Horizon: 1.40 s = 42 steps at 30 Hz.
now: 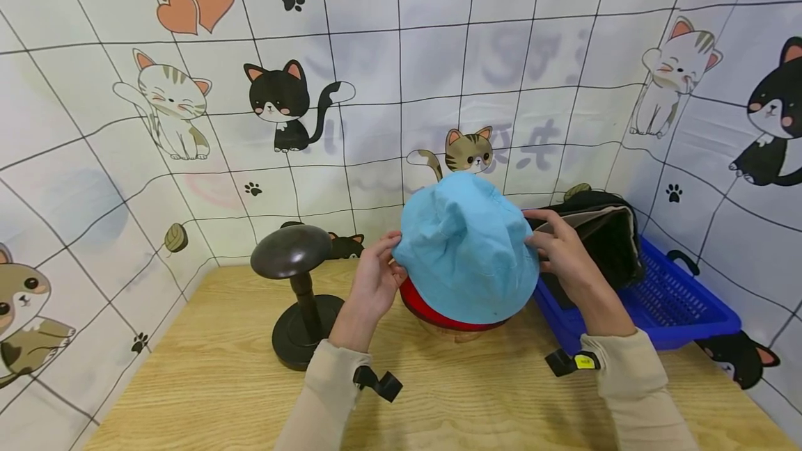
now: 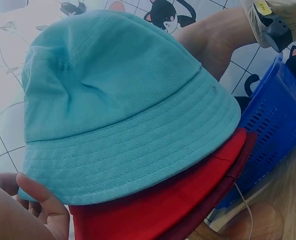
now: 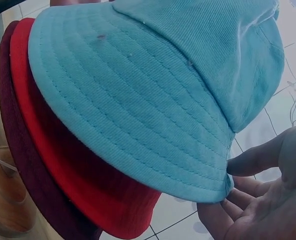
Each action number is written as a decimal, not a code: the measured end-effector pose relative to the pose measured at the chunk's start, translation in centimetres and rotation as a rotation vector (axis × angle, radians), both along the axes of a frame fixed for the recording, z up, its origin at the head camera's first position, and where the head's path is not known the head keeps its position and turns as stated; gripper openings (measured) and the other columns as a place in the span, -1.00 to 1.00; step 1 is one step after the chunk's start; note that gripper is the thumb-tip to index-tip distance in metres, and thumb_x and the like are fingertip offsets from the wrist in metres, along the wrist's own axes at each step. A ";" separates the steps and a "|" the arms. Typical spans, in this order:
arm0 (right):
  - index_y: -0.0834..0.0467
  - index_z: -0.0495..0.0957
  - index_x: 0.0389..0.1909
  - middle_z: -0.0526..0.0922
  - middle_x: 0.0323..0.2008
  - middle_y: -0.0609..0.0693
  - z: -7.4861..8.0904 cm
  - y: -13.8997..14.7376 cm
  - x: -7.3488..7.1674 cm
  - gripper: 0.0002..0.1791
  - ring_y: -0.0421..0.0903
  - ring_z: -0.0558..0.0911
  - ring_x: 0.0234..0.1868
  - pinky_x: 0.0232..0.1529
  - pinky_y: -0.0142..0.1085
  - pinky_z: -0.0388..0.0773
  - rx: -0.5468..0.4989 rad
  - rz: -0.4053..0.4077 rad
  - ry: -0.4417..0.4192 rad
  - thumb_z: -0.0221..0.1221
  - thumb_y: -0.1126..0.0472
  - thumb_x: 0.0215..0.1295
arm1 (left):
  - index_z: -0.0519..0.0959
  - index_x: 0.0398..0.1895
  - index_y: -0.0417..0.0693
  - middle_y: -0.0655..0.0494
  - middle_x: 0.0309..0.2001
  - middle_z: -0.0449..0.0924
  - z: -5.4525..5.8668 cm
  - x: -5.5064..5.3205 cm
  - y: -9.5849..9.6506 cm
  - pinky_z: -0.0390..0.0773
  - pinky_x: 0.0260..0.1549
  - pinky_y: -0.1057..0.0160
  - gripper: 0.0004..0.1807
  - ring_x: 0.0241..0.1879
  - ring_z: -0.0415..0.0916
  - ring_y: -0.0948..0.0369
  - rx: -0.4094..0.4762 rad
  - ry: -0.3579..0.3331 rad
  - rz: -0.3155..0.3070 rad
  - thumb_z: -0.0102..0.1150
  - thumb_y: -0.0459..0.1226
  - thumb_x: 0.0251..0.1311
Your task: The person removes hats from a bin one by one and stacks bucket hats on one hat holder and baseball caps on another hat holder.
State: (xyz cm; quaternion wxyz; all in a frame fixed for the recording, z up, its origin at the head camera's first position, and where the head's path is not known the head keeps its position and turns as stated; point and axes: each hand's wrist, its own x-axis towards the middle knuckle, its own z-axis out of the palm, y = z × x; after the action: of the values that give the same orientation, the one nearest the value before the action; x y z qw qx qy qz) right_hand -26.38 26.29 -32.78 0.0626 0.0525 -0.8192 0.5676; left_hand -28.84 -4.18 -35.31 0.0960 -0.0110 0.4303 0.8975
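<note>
A light blue bucket hat is held by its brim between both hands. My left hand pinches the brim at the left side, thumb on top in the left wrist view. On the opposite side my right hand pinches the brim between thumb and fingers. Right under it sits a red hat, and below that a dark maroon hat shows its brim. These hats are stacked over a wooden stand, mostly hidden beneath them.
Left of the hats stands a dark hat stand with a bare domed top. A blue plastic basket holding a black bag-like item is at the right. Behind the wooden table hangs a cat-patterned backdrop.
</note>
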 end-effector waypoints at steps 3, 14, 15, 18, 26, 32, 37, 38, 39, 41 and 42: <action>0.12 0.09 0.58 0.30 0.33 0.35 0.0 0.0 0.0 -0.41 0.25 0.55 0.18 -0.04 -0.23 0.57 0.001 -0.002 -0.004 -0.10 0.16 0.62 | 0.51 -0.11 0.08 0.15 -0.11 0.49 0.1 0.1 -0.1 0.27 -0.49 0.42 -0.96 -0.51 0.20 0.30 0.008 0.013 -0.002 0.07 -0.23 0.49; 0.13 0.09 0.58 0.30 0.36 0.38 -0.2 -0.1 0.2 -0.41 0.28 0.56 0.20 -0.02 -0.23 0.59 -0.002 -0.007 -0.005 -0.11 0.19 0.61 | 0.50 -0.11 0.08 0.13 -0.04 0.46 -0.1 0.1 0.0 0.28 -0.47 0.41 -0.96 -0.49 0.18 0.28 -0.012 0.010 -0.002 0.04 -0.23 0.50; 0.14 0.09 0.58 0.30 0.36 0.38 -0.2 -0.1 0.2 -0.41 0.29 0.56 0.20 -0.02 -0.23 0.59 -0.004 -0.006 -0.006 -0.11 0.19 0.60 | 0.50 -0.10 0.08 0.12 -0.03 0.46 -0.1 0.1 0.1 0.28 -0.47 0.41 -0.95 -0.48 0.19 0.28 -0.012 0.008 -0.003 0.04 -0.23 0.50; 0.14 0.09 0.57 0.29 0.37 0.39 -0.3 -0.1 0.1 -0.41 0.29 0.55 0.20 -0.03 -0.23 0.59 -0.008 0.000 -0.007 -0.10 0.21 0.60 | 0.49 -0.09 0.09 0.11 0.00 0.45 -0.3 0.0 0.1 0.30 -0.48 0.43 -0.95 -0.43 0.24 0.28 -0.004 -0.003 -0.008 0.04 -0.23 0.50; 0.15 0.09 0.57 0.29 0.36 0.39 -0.3 -0.2 -0.1 -0.41 0.29 0.55 0.21 -0.04 -0.22 0.58 -0.003 0.006 -0.007 -0.10 0.21 0.59 | 0.48 -0.08 0.09 0.09 0.02 0.43 -0.7 -0.2 0.2 0.30 -0.50 0.44 -0.95 -0.46 0.23 0.31 0.007 -0.007 -0.010 0.04 -0.24 0.49; 0.14 0.08 0.58 0.26 0.37 0.39 -0.4 -0.2 -0.2 -0.40 0.34 0.52 0.25 0.00 -0.18 0.56 0.002 -0.002 -0.014 -0.10 0.21 0.58 | 0.47 -0.07 0.09 0.10 -0.02 0.43 -0.7 -0.2 0.4 0.30 -0.50 0.45 -0.94 -0.47 0.22 0.33 0.012 -0.009 -0.027 0.04 -0.23 0.49; 0.12 0.07 0.59 0.22 0.41 0.39 -0.5 -0.1 -0.4 -0.39 0.38 0.47 0.30 0.10 -0.06 0.53 -0.010 0.001 -0.027 -0.11 0.21 0.58 | 0.47 -0.06 0.09 0.09 -0.02 0.42 -0.8 -0.2 0.4 0.29 -0.51 0.45 -0.94 -0.52 0.19 0.33 0.022 -0.021 -0.030 0.05 -0.23 0.49; 0.12 0.07 0.59 0.22 0.41 0.38 -0.6 -0.1 -0.4 -0.39 0.37 0.47 0.30 0.10 -0.06 0.53 -0.011 0.002 -0.028 -0.11 0.21 0.58 | 0.47 -0.06 0.09 0.09 -0.01 0.42 -0.8 -0.2 0.4 0.29 -0.51 0.45 -0.93 -0.53 0.19 0.33 0.021 -0.024 -0.031 0.05 -0.22 0.49; 0.11 0.08 0.59 0.22 0.41 0.38 -0.6 -0.1 -0.4 -0.39 0.36 0.48 0.29 0.09 -0.08 0.53 -0.011 0.002 -0.028 -0.11 0.21 0.58 | 0.47 -0.05 0.09 0.08 0.00 0.42 -0.9 -0.2 0.4 0.29 -0.51 0.45 -0.92 -0.53 0.19 0.33 0.020 -0.025 -0.031 0.05 -0.22 0.49; 0.11 0.09 0.58 0.23 0.40 0.37 -0.7 0.0 -0.4 -0.40 0.34 0.50 0.25 0.04 -0.13 0.54 -0.008 0.002 -0.024 -0.10 0.21 0.58 | 0.47 -0.03 0.09 0.07 0.05 0.40 -0.9 -0.1 0.4 0.29 -0.51 0.45 -0.91 -0.50 0.21 0.33 0.019 -0.032 -0.031 0.04 -0.22 0.49; 0.11 0.10 0.58 0.24 0.39 0.36 -0.7 0.0 -0.4 -0.40 0.32 0.51 0.24 0.02 -0.16 0.55 -0.005 0.003 -0.021 -0.10 0.21 0.58 | 0.46 -0.02 0.09 0.06 0.07 0.39 -0.9 -0.1 0.5 0.29 -0.50 0.45 -0.90 -0.49 0.22 0.32 0.018 -0.033 -0.032 0.04 -0.22 0.49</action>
State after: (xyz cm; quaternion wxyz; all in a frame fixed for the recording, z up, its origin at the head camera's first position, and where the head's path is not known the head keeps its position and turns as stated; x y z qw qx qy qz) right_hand -26.80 26.26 -33.47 0.0533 0.0475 -0.8183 0.5704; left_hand -28.96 -3.73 -36.21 0.1175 -0.0182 0.4206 0.8994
